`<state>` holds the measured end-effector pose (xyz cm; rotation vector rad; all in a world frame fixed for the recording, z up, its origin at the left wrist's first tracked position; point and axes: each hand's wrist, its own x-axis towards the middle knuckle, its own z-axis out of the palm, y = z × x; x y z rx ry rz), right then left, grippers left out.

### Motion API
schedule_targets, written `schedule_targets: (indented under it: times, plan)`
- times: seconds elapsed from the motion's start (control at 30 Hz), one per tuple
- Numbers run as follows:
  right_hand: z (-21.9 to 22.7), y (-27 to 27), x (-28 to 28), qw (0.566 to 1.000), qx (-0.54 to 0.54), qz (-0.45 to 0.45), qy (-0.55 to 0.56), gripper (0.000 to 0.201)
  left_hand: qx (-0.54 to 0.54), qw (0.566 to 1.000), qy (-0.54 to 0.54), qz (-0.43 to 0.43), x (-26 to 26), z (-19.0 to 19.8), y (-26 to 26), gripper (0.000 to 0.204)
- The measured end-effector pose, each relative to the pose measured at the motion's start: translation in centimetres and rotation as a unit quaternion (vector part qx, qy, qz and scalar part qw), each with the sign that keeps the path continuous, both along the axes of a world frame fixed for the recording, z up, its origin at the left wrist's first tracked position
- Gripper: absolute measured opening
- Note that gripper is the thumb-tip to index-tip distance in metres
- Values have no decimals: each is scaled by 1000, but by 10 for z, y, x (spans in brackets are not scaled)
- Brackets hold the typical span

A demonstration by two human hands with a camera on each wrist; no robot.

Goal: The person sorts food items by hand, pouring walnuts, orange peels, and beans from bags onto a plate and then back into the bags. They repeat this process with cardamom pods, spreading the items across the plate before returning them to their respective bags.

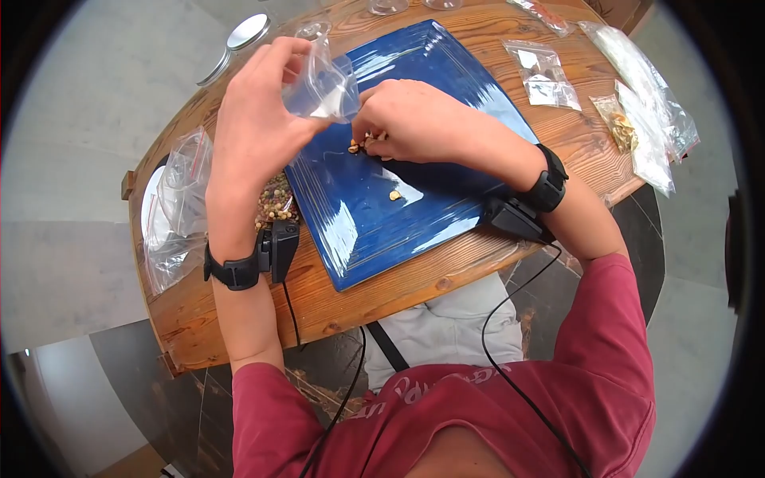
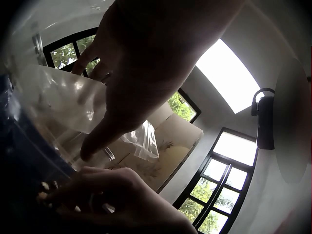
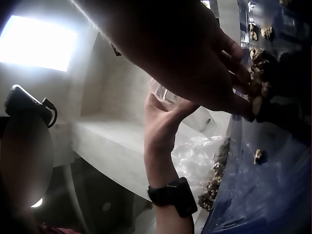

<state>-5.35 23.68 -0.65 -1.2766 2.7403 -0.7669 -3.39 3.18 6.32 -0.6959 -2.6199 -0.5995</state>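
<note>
The left hand point(image 1: 259, 115) is raised over the left edge of the blue square plate point(image 1: 430, 213), gripping a clear plastic bag point(image 1: 328, 89). In the left wrist view the bag point(image 2: 68, 97) spreads out beside the left hand point(image 2: 136, 73). Over the plate's middle, the right hand point(image 1: 418, 119) has curled fingers pinching at small brownish dried pieces point(image 1: 355, 147). Several pieces point(image 3: 257, 68) lie along the fingertips of the right hand point(image 3: 195, 68) in the right wrist view. One separate pale piece point(image 1: 394, 195) sits nearer the plate's front.
A bag of mixed beads or seeds point(image 1: 277, 203) lies left of the plate, with empty-looking clear bags point(image 1: 182, 195) farther left. Small bags point(image 1: 543, 73) and long clear packets point(image 1: 645, 119) are at the right. Glass vessels point(image 1: 388, 5) stand at the back of the wooden table point(image 1: 414, 291).
</note>
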Motion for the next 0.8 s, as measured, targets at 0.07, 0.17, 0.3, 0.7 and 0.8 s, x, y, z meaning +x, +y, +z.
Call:
schedule_targets:
  times: [0.07, 0.17, 0.3, 0.7, 0.8]
  plan:
    - [4, 3, -3, 997, -12, -19, -72, 19, -2, 1000, -10, 10, 0, 0, 0, 71]
    - [16, 16, -11, 992, -124, 2, 8, 19, -3, 1000, 16, 8, -2, -5, -2, 61]
    - [39, 32, -15, 962, -269, -29, 31, 18, 1, 1000, 13, 11, -2, -4, -1, 54]
    - [66, 39, -2, 937, -324, -60, -121, 13, 57, 995, -74, 36, -3, -11, 7, 68]
    - [41, 35, -13, 958, -271, -93, -9, 17, 80, 993, -74, 44, -7, -14, 2, 73]
